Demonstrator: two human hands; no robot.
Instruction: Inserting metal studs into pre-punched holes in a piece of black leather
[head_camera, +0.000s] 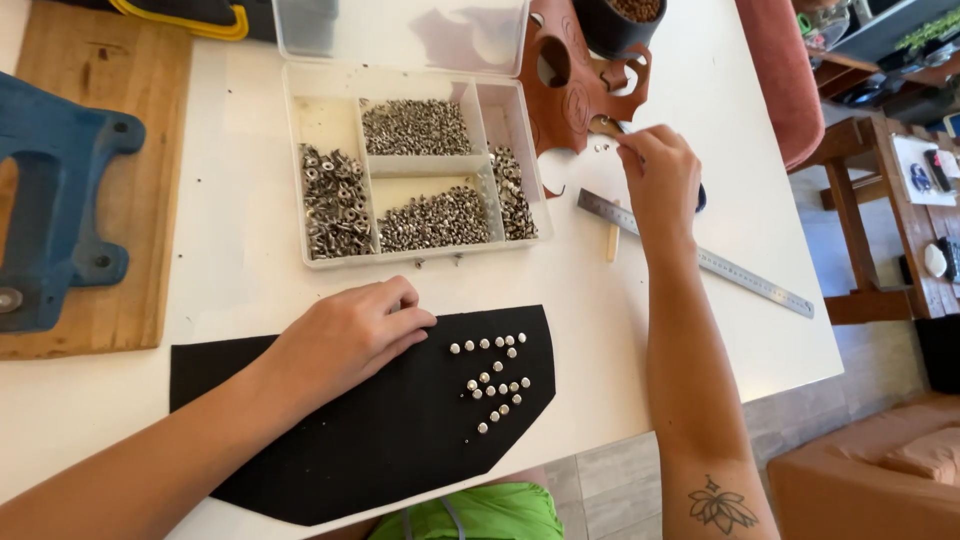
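Observation:
My left hand (345, 335) rests flat on a black sheet (380, 440) lying on the white table, fingers loosely curled, holding nothing that I can see. Several small silver rivets (495, 375) stand on the sheet just right of that hand. My right hand (660, 175) reaches far across the table to the edge of a brown cut-out leather piece (565, 85), its fingertips pinched at a small spot there; whether they hold a rivet is unclear.
A clear plastic compartment box (415, 175) of silver rivets sits open in the middle. A steel ruler (740, 270) and a small wooden stick (612, 242) lie right of it. A blue cast tool (50, 200) stands on a wooden board (140, 250) at left. The table edge runs right.

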